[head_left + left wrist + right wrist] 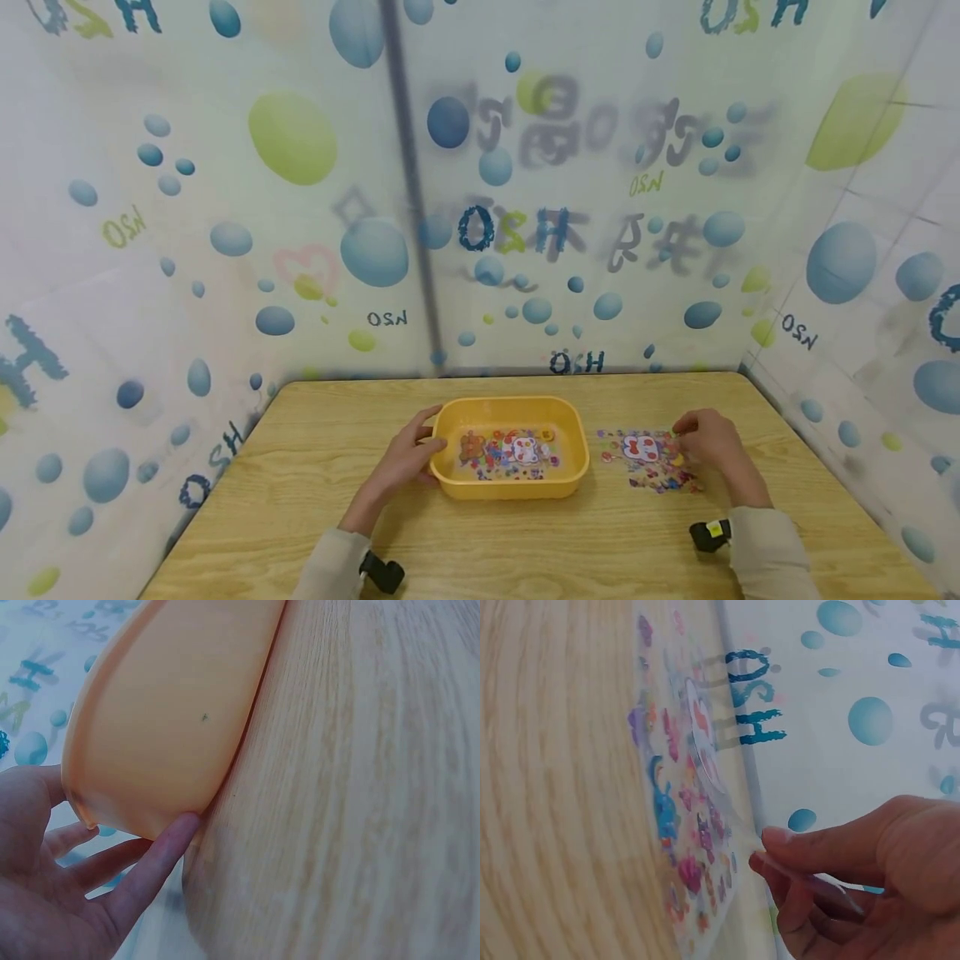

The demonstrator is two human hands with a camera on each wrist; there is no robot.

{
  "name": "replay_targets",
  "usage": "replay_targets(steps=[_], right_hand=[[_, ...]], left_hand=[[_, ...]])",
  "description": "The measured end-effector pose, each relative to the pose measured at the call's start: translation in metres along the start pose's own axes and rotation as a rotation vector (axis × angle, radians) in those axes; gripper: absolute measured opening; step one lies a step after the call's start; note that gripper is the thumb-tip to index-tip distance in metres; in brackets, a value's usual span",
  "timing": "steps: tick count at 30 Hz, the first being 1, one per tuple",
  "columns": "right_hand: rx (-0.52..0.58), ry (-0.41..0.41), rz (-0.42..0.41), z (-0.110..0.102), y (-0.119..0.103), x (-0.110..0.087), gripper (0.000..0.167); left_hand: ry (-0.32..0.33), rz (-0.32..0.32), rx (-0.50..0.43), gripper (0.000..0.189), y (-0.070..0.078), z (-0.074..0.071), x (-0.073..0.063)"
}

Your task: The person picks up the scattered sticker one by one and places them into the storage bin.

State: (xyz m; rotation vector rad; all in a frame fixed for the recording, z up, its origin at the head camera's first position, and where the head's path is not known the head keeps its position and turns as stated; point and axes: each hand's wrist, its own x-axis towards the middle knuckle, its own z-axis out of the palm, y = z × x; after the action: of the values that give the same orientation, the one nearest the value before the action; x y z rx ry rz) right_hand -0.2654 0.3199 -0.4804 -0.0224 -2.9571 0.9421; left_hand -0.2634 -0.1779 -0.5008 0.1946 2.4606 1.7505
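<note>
A yellow plastic basin [510,490] stands on the wooden table. My left hand [409,450] grips its left end, thumb at the rim, and in the left wrist view a fingertip touches the lower edge of the basin's wall [180,712]. Inside the basin lie colourful stickers [517,450], with a brown bear and a white cartoon face among them. To its right, a clear sticker sheet [643,450] with another white face lies on the table. My right hand [712,442] pinches the right side of this sheet between thumb and fingers; a thin, pale part curls into the palm.
Behind the wooden table [480,550] hangs a white curtain [480,292] printed with blue and green bubbles. It also closes off the left and right sides. A small black camera is strapped to each wrist.
</note>
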Motion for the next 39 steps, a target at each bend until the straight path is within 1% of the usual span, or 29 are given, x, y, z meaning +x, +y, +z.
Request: replay_targets(steps=[2,6,9,12,17,21,26,33,39], right_hand=[[0.017,-0.017,-0.008,-0.002,0.002,0.0,0.029],[0.122,-0.06,0.008,-0.007,0.0,-0.003,0.032],[0.207,-0.054,0.025,-0.01,-0.002,-0.005,0.032],[0.247,-0.032,0.038,-0.013,-0.005,-0.006,0.031],[0.279,0.006,0.034,-0.017,-0.008,-0.007,0.03],[0.271,0.032,0.011,-0.02,-0.009,-0.008,0.032],[0.274,0.061,0.007,-0.025,-0.01,-0.011,0.031],[0.326,0.09,-0.048,-0.03,-0.013,-0.012,0.028],[0.331,0.114,-0.056,-0.035,-0.021,-0.015,0.029]], left_hand=[[-0.002,0.002,0.001,0.061,0.0,0.0,0.0],[0.001,-0.002,0.003,0.061,0.0,0.0,0.0],[0.003,-0.004,0.005,0.061,0.0,0.0,0.0],[0.003,-0.005,0.006,0.061,0.0,0.0,0.0],[0.006,-0.009,0.002,0.061,0.0,0.001,0.0],[0.007,-0.01,-0.007,0.061,0.0,0.001,-0.001],[0.005,-0.007,-0.017,0.061,0.002,0.001,-0.001],[0.005,-0.012,-0.009,0.062,0.003,0.001,0.0],[0.008,-0.01,-0.001,0.061,0.001,0.0,0.0]])
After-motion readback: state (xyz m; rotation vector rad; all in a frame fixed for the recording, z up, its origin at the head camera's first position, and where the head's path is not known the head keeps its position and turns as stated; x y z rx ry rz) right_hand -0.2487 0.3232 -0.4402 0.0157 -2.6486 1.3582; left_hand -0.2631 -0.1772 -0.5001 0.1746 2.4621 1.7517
